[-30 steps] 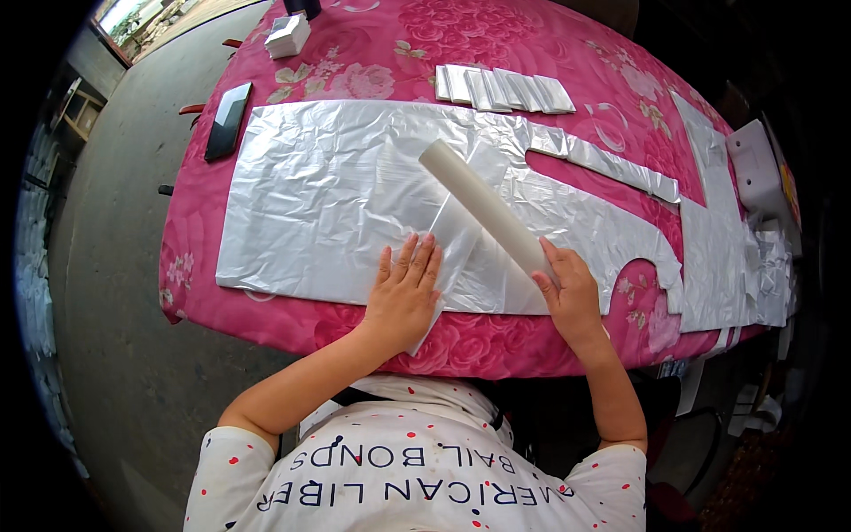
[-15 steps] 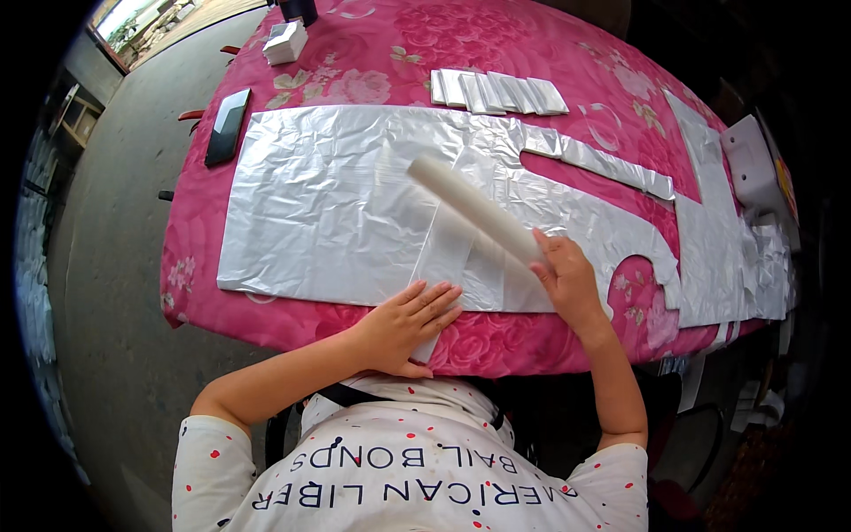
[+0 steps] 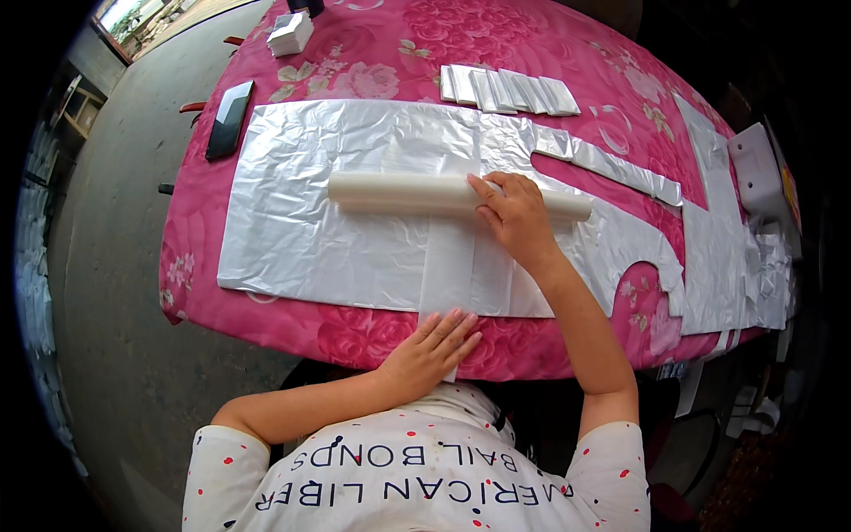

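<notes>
A stack of flat silvery-white plastic bags (image 3: 297, 230), with strap-like handles at its right end, lies across the table. On top runs a narrow folded plastic strip (image 3: 449, 275) that reaches down past the near edge of the stack. My left hand (image 3: 432, 350) rests flat on the near end of this strip, fingers stretched out. A long whitish tube (image 3: 399, 192) lies crosswise over the strip, roughly level from left to right. My right hand (image 3: 517, 211) grips it right of its middle, thumb and fingers around it.
Several small folded plastic packets (image 3: 510, 90) overlap in a row beyond the bags. A dark phone (image 3: 230, 120) and a square white stack (image 3: 291, 35) sit at the far left. More plastic bags (image 3: 718, 275) lie at the right by a white box (image 3: 760, 168). The tablecloth (image 3: 363, 341) is pink and flowered.
The tube has swung from a raised slant to lie level across the strip. My right hand has moved from its end towards its middle. My left hand has slid slightly nearer and right.
</notes>
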`<state>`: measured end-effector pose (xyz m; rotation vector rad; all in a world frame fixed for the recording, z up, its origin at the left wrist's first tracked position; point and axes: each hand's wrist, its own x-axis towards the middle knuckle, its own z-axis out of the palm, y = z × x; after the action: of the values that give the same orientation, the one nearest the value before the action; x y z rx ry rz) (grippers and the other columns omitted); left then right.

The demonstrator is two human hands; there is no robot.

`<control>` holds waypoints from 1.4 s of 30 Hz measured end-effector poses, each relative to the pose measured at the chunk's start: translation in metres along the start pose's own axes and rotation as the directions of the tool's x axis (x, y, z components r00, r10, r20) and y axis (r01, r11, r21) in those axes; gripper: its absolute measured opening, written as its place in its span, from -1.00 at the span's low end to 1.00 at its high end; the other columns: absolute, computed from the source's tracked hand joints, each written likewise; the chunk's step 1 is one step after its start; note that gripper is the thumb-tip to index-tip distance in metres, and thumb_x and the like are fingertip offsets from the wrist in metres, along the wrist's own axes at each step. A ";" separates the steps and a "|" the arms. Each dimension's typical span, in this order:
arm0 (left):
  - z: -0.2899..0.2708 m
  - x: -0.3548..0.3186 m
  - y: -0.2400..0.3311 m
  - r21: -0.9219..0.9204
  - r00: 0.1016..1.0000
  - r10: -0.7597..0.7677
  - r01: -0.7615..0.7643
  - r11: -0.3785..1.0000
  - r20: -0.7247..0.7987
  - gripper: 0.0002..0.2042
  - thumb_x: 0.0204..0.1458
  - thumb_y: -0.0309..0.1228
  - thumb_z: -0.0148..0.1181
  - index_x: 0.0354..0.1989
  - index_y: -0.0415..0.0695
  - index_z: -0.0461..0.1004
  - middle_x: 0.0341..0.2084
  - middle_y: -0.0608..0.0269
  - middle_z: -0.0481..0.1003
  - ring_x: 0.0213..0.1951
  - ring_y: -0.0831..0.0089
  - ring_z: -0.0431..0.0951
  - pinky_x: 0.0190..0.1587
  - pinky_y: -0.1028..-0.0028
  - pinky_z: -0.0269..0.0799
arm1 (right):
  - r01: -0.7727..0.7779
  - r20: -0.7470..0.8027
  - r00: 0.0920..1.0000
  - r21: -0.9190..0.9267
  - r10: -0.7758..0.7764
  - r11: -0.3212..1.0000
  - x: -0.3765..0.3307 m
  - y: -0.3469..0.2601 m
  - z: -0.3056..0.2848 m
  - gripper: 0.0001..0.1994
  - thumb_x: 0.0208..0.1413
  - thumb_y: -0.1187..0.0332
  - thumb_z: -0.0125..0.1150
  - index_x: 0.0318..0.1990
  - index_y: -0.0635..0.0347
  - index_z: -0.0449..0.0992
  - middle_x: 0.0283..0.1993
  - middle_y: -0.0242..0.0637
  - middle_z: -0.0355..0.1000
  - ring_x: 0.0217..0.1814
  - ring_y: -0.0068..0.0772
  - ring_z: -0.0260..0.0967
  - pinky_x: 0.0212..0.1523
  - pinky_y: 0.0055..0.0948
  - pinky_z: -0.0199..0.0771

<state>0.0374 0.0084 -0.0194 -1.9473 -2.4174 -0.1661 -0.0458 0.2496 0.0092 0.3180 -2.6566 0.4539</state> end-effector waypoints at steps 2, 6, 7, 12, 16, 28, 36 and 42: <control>-0.005 -0.001 -0.008 -0.029 0.997 0.075 -0.075 0.997 0.001 -0.42 -0.05 -0.30 -0.02 0.21 -0.19 0.11 0.24 0.02 0.06 0.27 0.09 0.02 0.25 0.17 -0.06 | -0.016 -0.027 1.000 -0.014 0.016 1.000 0.013 0.016 0.009 -0.53 -0.13 0.42 0.24 0.04 -0.05 0.42 -0.09 -0.29 0.35 -0.03 -0.25 0.27 0.02 -0.24 0.21; -0.021 -0.007 -0.039 -0.402 0.941 0.337 -0.292 0.868 0.043 -0.48 -0.02 -0.39 -0.05 0.18 -0.20 0.14 0.22 0.04 0.10 0.25 0.18 0.09 0.26 0.21 -0.01 | -0.054 -0.025 0.998 -0.052 0.052 0.997 0.025 0.023 0.011 -0.53 -0.13 0.48 0.19 0.05 -0.01 0.40 0.00 -0.24 0.32 0.06 -0.19 0.22 0.10 -0.24 0.17; -0.018 -0.011 -0.045 -0.429 0.925 0.381 -0.340 0.837 0.011 -0.49 -0.01 -0.40 -0.05 0.18 -0.20 0.15 0.21 0.04 0.11 0.24 0.20 0.12 0.26 0.23 0.01 | -0.051 -0.050 0.998 -0.128 0.045 0.990 0.024 0.015 0.010 -0.52 -0.13 0.52 0.16 0.05 0.02 0.40 0.02 -0.22 0.31 0.10 -0.17 0.19 0.14 -0.23 0.15; -0.017 -0.020 -0.059 -0.430 0.905 0.414 -0.412 0.804 -0.092 -0.57 0.01 -0.44 -0.08 0.10 -0.26 0.23 0.12 0.02 0.23 0.15 0.26 0.26 0.22 0.27 0.13 | 0.080 0.176 0.979 0.132 -0.102 0.988 -0.019 -0.033 -0.005 -0.49 -0.22 0.65 0.02 0.03 0.20 0.38 0.17 -0.18 0.21 0.27 -0.06 0.04 0.25 -0.24 0.07; -0.015 -0.019 -0.059 -0.453 0.901 0.390 -0.433 0.779 -0.192 -0.63 0.01 -0.45 -0.06 0.02 -0.28 0.31 0.05 0.02 0.32 0.11 0.24 0.32 0.19 0.26 0.20 | 0.086 0.398 0.882 0.389 -0.251 0.917 -0.060 -0.063 -0.012 -0.47 -0.25 0.66 0.00 0.03 0.25 0.36 0.21 -0.15 0.17 0.30 -0.09 0.02 0.24 -0.30 0.12; -0.016 -0.007 -0.066 -0.354 0.979 -0.082 0.011 0.935 -0.187 -0.45 -0.25 -0.38 0.20 0.04 -0.18 0.32 0.06 0.12 0.33 0.12 0.25 0.30 0.21 0.20 0.08 | 0.033 0.127 0.989 0.290 -0.073 0.957 -0.079 -0.076 -0.011 -0.64 -0.21 0.57 0.12 -0.13 0.22 0.47 -0.05 -0.20 0.39 0.02 -0.20 0.33 -0.01 -0.34 0.37; -0.031 0.018 -0.070 -0.646 0.904 -0.414 0.256 0.719 -0.102 -0.52 -0.14 -0.42 0.11 0.04 -0.27 0.29 -0.22 0.10 0.49 -0.14 0.14 0.48 -0.03 0.26 0.31 | -0.361 0.201 0.933 0.511 0.300 0.780 -0.061 -0.076 -0.014 -0.83 -0.06 0.49 0.12 -0.27 0.25 0.52 -0.38 -0.25 0.47 -0.34 -0.32 0.42 -0.34 -0.45 0.42; -0.036 0.028 -0.080 -0.723 0.745 -0.619 0.284 0.630 -0.247 -0.48 0.02 -0.41 0.01 0.17 -0.32 0.10 0.08 -0.13 0.24 0.06 0.05 0.32 0.07 0.19 0.24 | -0.849 0.639 0.526 0.429 0.562 0.308 -0.028 -0.060 -0.014 -0.76 0.08 0.31 0.09 -0.36 0.38 0.51 -0.60 -0.30 0.41 -0.62 -0.55 0.40 -0.58 -0.55 0.34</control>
<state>-0.0484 0.0149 0.0138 -1.0682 -2.6038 -1.5003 0.0009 0.2039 0.0249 -0.7807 -2.6835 1.9435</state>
